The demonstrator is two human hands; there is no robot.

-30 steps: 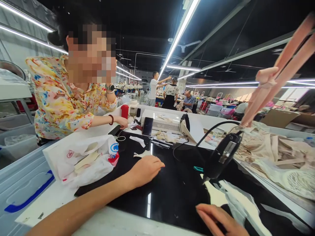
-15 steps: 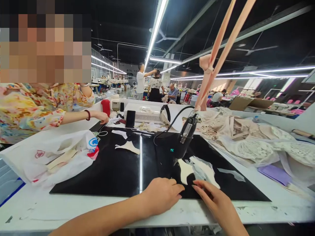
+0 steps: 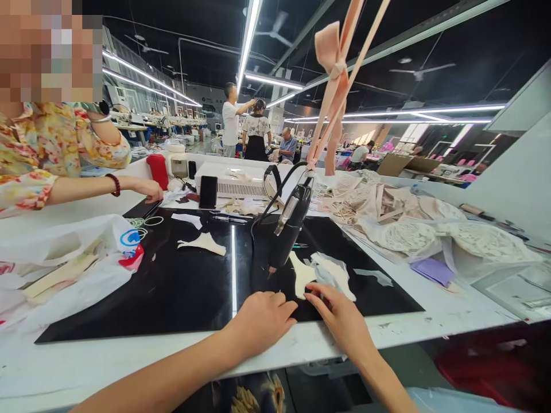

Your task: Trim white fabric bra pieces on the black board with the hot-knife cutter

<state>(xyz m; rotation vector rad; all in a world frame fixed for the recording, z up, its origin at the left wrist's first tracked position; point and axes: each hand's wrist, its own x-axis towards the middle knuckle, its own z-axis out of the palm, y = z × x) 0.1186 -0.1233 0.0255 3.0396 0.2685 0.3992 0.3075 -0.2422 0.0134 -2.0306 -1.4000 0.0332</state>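
My left hand (image 3: 260, 322) rests at the front edge of the black board (image 3: 189, 304), fingers curled together; what they hold, if anything, is hidden. My right hand (image 3: 340, 318) pinches thumb and forefinger at the lower right edge of a cream cut piece (image 3: 300, 275), which lies flat on the board. Just right of that piece lies another cream piece with translucent backing (image 3: 333, 272). Above and left of them a black corded hand tool (image 3: 293, 223) hangs tilted from a knotted pink strap (image 3: 338, 69), its tip close to the board.
A cream cutout (image 3: 206, 244) and a white scrap (image 3: 187, 220) lie far left on the board. A plastic bag (image 3: 99, 229) stands left, beige lace garments (image 3: 400, 229) right. A phone (image 3: 208, 192) stands behind. A co-worker's arm (image 3: 86, 188) reaches in from the left.
The view has turned right and tilted down. My right fingertips have moved left onto the cream piece's edge. The hanging tool has swung, its tip now further left of the piece.
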